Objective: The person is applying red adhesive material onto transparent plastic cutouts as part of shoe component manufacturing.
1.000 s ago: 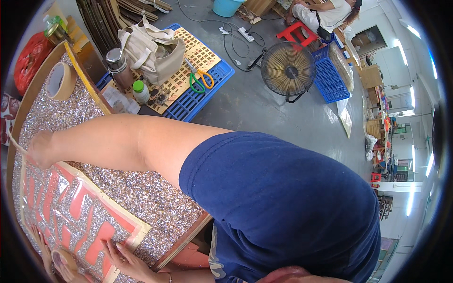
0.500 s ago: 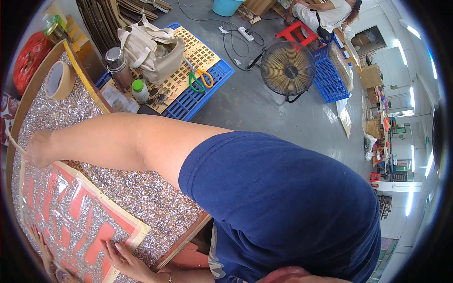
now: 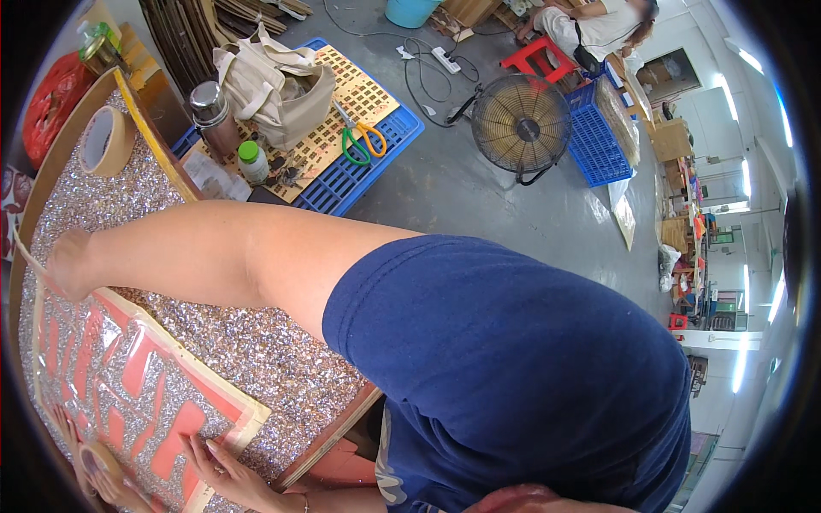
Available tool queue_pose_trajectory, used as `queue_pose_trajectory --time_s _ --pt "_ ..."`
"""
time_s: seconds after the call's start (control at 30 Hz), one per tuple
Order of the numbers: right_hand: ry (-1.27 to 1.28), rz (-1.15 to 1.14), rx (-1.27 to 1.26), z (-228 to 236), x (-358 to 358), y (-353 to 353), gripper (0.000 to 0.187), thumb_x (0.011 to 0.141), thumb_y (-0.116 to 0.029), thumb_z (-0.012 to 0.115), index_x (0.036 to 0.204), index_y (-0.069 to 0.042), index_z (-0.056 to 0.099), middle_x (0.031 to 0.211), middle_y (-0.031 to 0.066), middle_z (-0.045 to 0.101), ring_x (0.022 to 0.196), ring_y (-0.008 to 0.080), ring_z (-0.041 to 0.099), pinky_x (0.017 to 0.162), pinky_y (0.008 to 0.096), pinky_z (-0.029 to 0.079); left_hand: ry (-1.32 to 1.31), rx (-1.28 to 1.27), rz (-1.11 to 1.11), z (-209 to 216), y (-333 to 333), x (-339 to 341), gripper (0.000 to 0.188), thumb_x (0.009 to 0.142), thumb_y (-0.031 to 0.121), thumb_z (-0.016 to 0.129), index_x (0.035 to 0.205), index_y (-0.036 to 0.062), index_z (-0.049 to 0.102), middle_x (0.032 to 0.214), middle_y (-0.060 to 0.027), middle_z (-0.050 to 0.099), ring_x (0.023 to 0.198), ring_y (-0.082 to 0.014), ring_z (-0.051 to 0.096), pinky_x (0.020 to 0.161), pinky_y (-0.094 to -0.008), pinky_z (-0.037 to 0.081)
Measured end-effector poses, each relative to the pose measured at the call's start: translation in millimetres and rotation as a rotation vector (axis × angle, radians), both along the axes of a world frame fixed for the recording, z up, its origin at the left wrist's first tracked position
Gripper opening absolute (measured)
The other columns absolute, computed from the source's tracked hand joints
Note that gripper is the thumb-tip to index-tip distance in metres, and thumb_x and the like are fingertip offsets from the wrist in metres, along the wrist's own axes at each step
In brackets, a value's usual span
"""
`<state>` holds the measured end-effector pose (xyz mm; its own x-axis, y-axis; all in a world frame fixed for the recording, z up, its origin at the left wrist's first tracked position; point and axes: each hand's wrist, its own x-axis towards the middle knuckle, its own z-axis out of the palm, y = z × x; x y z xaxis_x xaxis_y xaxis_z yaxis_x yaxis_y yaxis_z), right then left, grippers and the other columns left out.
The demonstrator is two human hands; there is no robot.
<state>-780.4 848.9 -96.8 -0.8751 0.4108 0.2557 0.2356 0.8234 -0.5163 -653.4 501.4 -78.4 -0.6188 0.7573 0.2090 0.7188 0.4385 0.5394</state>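
Note:
A flat panel with pink-red shapes (image 3: 179, 436) on glittery silver, under clear film and edged with cream tape, lies on a glitter-covered worktable (image 3: 282, 350). My left hand (image 3: 224, 475) rests on the panel's near edge, fingers stretched out. My right arm reaches to the far left. There my right hand (image 3: 68, 265), blurred, is closed on a thin cream tape strip (image 3: 29, 250) by the panel's far corner; its fingertips are hidden. At the lower left another person's hands (image 3: 120, 491) lie over the panel beside a roll of masking tape (image 3: 101, 462).
A larger tape roll (image 3: 108, 141) stands on the worktable near its raised rim. Beyond, a blue pallet (image 3: 389, 145) bears a cream bag (image 3: 278, 94), scissors (image 3: 364, 144) and a flask (image 3: 214, 121). A floor fan (image 3: 522, 128), a blue crate (image 3: 599, 141) and a seated person are farther off.
The other person's hand and the masking tape roll at the lower left have come farther up over the panel. My two hands have hardly moved.

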Motion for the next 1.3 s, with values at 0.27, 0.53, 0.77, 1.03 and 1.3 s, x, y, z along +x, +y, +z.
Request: queue_pose_trajectory --time_s 0.27,0.53,0.77,1.03,1.3 --pt "0.013 -0.030 0.001 -2 4 6 0.024 0.068 -0.024 0.061 0.084 -0.008 0.071 0.085 0.0139 0.068 0.086 0.0283 0.065 0.074 0.0389 0.051 -0.201 -0.035 0.095 9 9 9 0.046 0.094 0.031 0.053 0.115 -0.0092 0.058 0.129 -0.0244 0.050 0.095 -0.0261 0.060 0.075 -0.0320 0.051" --pt "0.029 -0.035 -0.054 6 14 0 0.024 0.071 -0.024 0.060 0.081 -0.005 0.069 0.080 0.0152 0.067 0.079 0.0295 0.065 0.072 0.0388 0.051 -0.292 -0.010 0.140 9 8 10 0.049 0.094 0.035 0.052 0.114 -0.0084 0.059 0.129 -0.0243 0.051 0.102 -0.0314 0.059 0.081 -0.0346 0.050" --pt "-0.019 0.007 -0.027 3 8 5 0.028 0.069 -0.025 0.061 0.085 -0.004 0.070 0.087 0.0164 0.067 0.086 0.0299 0.065 0.076 0.0395 0.051 -0.129 -0.039 0.079 13 11 11 0.048 0.093 0.036 0.053 0.113 -0.0080 0.060 0.128 -0.0245 0.051 0.106 -0.0325 0.058 0.084 -0.0356 0.049" --pt "0.013 -0.072 -0.077 6 8 0 0.031 0.075 -0.030 0.059 0.085 -0.004 0.070 0.086 0.0156 0.068 0.087 0.0297 0.065 0.076 0.0397 0.051 -0.198 -0.080 0.127 20 13 16 0.047 0.094 0.034 0.053 0.113 -0.0086 0.059 0.130 -0.0238 0.049 0.106 -0.0302 0.058 0.084 -0.0348 0.050" --pt "0.035 -0.050 -0.050 2 7 1 0.030 0.076 -0.033 0.059 0.084 -0.007 0.070 0.085 0.0125 0.068 0.084 0.0276 0.065 0.075 0.0386 0.051 -0.090 -0.067 0.080 8 6 8 0.047 0.094 0.034 0.052 0.116 -0.0073 0.058 0.130 -0.0235 0.049 0.108 -0.0316 0.057 0.085 -0.0355 0.049"
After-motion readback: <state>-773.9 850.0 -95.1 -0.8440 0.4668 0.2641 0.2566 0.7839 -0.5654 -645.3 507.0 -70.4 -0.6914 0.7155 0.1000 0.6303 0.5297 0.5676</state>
